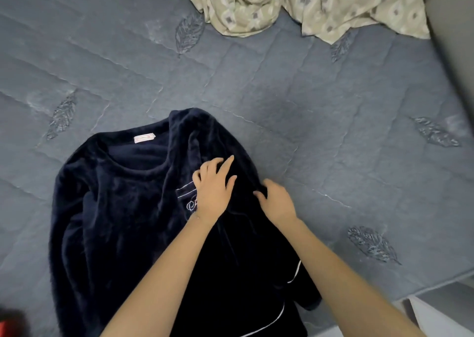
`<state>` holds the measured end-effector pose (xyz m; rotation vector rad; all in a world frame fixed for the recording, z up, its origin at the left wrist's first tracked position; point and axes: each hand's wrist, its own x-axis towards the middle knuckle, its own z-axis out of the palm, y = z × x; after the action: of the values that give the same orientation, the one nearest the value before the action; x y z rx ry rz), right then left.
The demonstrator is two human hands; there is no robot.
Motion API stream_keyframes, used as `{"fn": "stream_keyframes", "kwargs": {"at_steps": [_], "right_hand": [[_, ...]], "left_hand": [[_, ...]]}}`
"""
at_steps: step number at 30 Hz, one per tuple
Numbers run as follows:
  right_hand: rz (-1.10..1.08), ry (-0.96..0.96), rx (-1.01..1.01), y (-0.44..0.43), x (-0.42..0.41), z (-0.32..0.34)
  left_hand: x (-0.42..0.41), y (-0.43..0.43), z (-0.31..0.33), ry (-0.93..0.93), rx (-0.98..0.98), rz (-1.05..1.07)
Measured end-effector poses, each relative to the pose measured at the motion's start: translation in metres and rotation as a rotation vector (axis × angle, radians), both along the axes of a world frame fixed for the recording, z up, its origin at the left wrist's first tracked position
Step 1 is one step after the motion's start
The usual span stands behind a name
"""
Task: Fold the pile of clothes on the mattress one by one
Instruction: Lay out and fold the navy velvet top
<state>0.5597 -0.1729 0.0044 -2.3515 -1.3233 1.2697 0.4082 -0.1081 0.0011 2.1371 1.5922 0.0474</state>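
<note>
Currently the navy top (115, 208) lies flat on the mattress (333, 105), collar end away from the person, so its long axis runs from the collar back toward the person. The top's right side is turned over toward its centre. The left hand (213, 195) rests on the top beside the embroidered pocket (186, 195), fingers spread and loose. The right hand (277, 203) curls its fingers into the turned-over edge. The unfolded left side lies nearer the left hand.
</note>
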Motion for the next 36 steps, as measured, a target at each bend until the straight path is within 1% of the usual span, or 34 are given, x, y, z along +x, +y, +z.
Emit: {"fn": "stream_keyframes", "kwargs": {"at_steps": [2, 4, 8, 11, 14, 15, 17, 19, 21, 23, 25, 26, 28, 29, 30, 33, 36], "right_hand": [[-0.057, 0.009, 0.147, 0.007, 0.009, 0.004], [-0.115, 0.031, 0.274, 0.021, 0.024, 0.011], [-0.09, 0.162, 0.351, 0.051, 0.061, 0.027], [-0.104, 0.204, 0.385, 0.065, 0.087, 0.033], [-0.205, 0.242, 0.338, 0.062, 0.11, 0.028], [-0.258, 0.27, 0.29, 0.058, 0.116, 0.025], [-0.333, 0.286, 0.131, 0.045, 0.124, 0.016], [-0.327, 0.276, -0.054, 0.029, 0.125, 0.006], [-0.258, 0.263, -0.157, 0.015, 0.121, -0.001], [-0.242, 0.262, -0.121, 0.008, 0.12, -0.004], [-0.31, 0.276, -0.033, 0.009, 0.126, -0.004], [-0.375, 0.293, 0.004, 0.012, 0.132, -0.003], [-0.521, 0.368, 0.05, 0.021, 0.151, 0.002], [-0.552, 0.401, 0.063, 0.025, 0.161, 0.006], [-0.55, 0.42, 0.073, 0.029, 0.171, 0.009], [-0.461, 0.458, 0.083, 0.04, 0.196, 0.02], [-0.404, 0.468, 0.054, 0.039, 0.213, 0.025]], "left_hand": [[0.009, 0.006, -0.001, 0.036, 0.041, -0.005], [0.018, 0.014, 0.001, 0.037, 0.074, -0.052], [0.049, 0.033, 0.01, -0.057, 0.042, -0.165], [0.078, 0.051, 0.013, -0.145, 0.027, -0.157], [0.105, 0.067, 0.018, -0.373, 0.048, -0.027], [0.113, 0.07, 0.02, -0.438, 0.038, 0.037], [0.128, 0.074, 0.022, -0.51, 0.021, 0.14], [0.138, 0.076, 0.021, -0.568, 0.014, 0.216], [0.145, 0.075, 0.018, -0.609, 0.002, 0.267], [0.148, 0.073, 0.015, -0.62, -0.03, 0.284], [0.149, 0.072, 0.011, -0.593, -0.05, 0.282], [0.15, 0.073, 0.009, -0.537, -0.053, 0.266], [0.154, 0.074, 0.007, -0.362, -0.083, 0.175], [0.158, 0.074, 0.008, -0.29, -0.119, 0.097], [0.163, 0.073, 0.01, -0.258, -0.156, -0.002], [0.189, 0.067, 0.018, -0.288, -0.252, -0.283], [0.218, 0.064, 0.021, -0.276, -0.284, -0.362]]}}
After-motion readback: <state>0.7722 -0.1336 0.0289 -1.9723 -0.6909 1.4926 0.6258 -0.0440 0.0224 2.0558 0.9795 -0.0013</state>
